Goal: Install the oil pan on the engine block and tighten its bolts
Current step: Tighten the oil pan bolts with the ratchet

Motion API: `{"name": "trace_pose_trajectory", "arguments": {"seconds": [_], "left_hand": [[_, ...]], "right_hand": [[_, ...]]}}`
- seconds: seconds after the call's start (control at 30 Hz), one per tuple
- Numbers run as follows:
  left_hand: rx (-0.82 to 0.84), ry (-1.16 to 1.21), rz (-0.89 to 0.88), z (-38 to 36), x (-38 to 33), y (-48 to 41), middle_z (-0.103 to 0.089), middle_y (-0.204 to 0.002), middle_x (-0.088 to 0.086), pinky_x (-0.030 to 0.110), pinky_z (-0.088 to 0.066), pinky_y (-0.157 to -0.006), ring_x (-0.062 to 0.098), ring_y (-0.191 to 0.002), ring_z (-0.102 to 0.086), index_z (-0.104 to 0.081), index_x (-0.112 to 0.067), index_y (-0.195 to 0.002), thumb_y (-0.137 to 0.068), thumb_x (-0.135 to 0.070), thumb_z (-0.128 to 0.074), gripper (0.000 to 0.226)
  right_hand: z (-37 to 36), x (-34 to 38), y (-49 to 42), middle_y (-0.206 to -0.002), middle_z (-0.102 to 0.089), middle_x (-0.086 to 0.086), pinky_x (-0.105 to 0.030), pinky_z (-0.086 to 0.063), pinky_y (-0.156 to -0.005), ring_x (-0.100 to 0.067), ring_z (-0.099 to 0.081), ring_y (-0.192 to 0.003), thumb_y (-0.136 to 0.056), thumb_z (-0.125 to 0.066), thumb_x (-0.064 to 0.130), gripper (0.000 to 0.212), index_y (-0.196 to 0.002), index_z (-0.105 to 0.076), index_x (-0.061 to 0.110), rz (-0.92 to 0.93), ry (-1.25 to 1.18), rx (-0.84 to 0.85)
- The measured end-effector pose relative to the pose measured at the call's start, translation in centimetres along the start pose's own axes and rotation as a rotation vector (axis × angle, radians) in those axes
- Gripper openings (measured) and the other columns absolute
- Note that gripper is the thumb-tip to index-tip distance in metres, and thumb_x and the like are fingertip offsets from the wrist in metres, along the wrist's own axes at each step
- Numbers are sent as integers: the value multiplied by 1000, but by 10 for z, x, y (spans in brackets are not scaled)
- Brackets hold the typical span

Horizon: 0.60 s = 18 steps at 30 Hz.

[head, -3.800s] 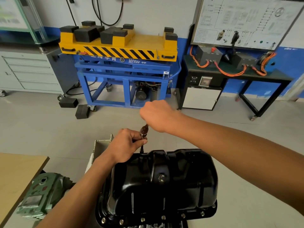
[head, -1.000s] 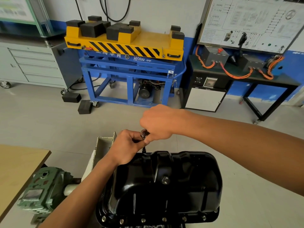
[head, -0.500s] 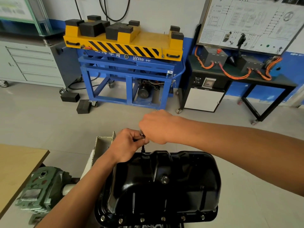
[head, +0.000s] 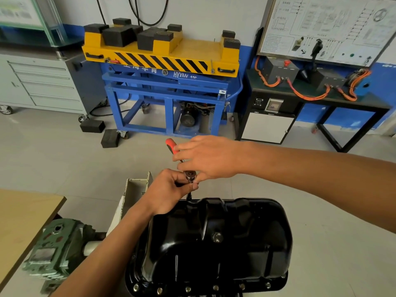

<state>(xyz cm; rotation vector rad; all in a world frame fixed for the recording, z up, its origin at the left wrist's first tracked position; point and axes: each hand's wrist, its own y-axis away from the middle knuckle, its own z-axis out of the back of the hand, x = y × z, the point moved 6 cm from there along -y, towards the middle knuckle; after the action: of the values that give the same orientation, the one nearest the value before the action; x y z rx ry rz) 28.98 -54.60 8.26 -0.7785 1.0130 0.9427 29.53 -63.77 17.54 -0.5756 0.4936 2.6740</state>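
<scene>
Two hands on one ratchet. Left hand (head: 171,189): fingers curled tight, pinching the ratchet (head: 189,175) just below its head, on the drive stem. Right hand (head: 206,157): fingers half-curled over the handle, holding it. The red grip end sticks out at 11 o'clock past the fingertips. The stem drops straight down to the far rim of the oil pan (head: 214,249), at the pan's 11 o'clock.

One oil pan, glossy black, sump side up, at 6 o'clock in view. Six bolts (head: 188,289) show along its near flange, and one drain plug (head: 216,236) sits near centre.

One white bracket (head: 137,189) is at the pan's 10 o'clock. At its 9 o'clock, one green gearbox (head: 53,254) sits beside the edge of a tan tabletop (head: 21,221).

Further out on the floor, 11 o'clock: two black rubber blocks (head: 92,126). Behind them at 12 is one blue lift cart (head: 162,88) with a yellow top. One grey drawer cabinet (head: 42,86) is at 10. One black bench (head: 321,99) with orange cables is at 2.
</scene>
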Motion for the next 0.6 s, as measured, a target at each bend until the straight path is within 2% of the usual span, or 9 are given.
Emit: {"name": "trace_pose_trajectory", "arguments": {"seconds": [0.07,0.1,0.2,0.27,0.33,0.4,0.43,0.5,0.6], "left_hand": [[7,15,-8,-1,-1,1,-76,-80,-1,37,-51,-78,5,-76,-58,-79,-14,-84,-92,-11,-73,11],[11,17,-10,-1,-2,1,-76,-80,-1,36,-51,-78,4,-75,-58,-80,-15,-83,-92,-11,-73,12],[10,25,-13,-2,-3,1,-77,-81,6,36,-51,-75,7,-75,-58,-81,-22,-83,-92,-11,-72,17],[18,32,-16,-3,-3,1,-73,-77,13,32,-45,-70,8,-71,-52,-80,-24,-82,-92,-13,-72,17],[28,44,-11,-3,-3,1,-65,-68,8,30,-40,-68,10,-69,-45,-79,-17,-80,-93,-15,-72,15],[29,45,-13,-3,-2,2,-59,-66,-3,28,-38,-65,7,-67,-42,-78,-15,-77,-93,-17,-73,16],[31,40,-15,-3,-3,2,-57,-66,-3,28,-37,-65,8,-67,-41,-77,-14,-77,-92,-19,-73,17],[45,29,-21,-4,-6,3,-55,-66,3,31,-35,-66,15,-67,-38,-77,-7,-78,-91,-25,-73,22],[62,10,-42,-5,-13,6,-49,-65,11,33,-33,-65,19,-68,-35,-73,3,-79,-87,-39,-71,43]], "right_hand": [[0,1,0,-124,-55,5,-35,-42,-94,-15,-45,-121,-96,-45,57,46,-120,-58,21,-18,-7,14],[1,2,0,-117,-57,4,-36,-44,-92,-16,-49,-114,-96,-44,58,45,-117,-59,20,-34,-18,12],[2,7,2,-107,-62,-2,-40,-48,-87,-23,-56,-104,-98,-44,55,46,-111,-62,15,-70,-18,18],[3,11,2,-107,-64,-5,-38,-46,-85,-25,-58,-101,-100,-39,54,49,-112,-62,13,-60,59,-11],[2,14,3,-106,-65,-6,-38,-44,-86,-26,-58,-100,-103,-34,53,50,-113,-60,11,-38,121,-44],[1,17,6,-104,-67,-7,-38,-41,-86,-26,-58,-97,-104,-30,51,51,-112,-59,9,-25,142,-68],[1,18,8,-103,-67,-7,-37,-40,-85,-26,-58,-95,-105,-29,49,50,-111,-58,9,-26,147,-82],[0,22,12,-99,-68,-7,-36,-39,-83,-25,-58,-90,-106,-28,45,47,-108,-58,9,-28,174,-121],[-2,27,14,-93,-68,-5,-34,-39,-79,-23,-59,-84,-106,-29,42,44,-103,-59,10,-23,216,-149]]}}
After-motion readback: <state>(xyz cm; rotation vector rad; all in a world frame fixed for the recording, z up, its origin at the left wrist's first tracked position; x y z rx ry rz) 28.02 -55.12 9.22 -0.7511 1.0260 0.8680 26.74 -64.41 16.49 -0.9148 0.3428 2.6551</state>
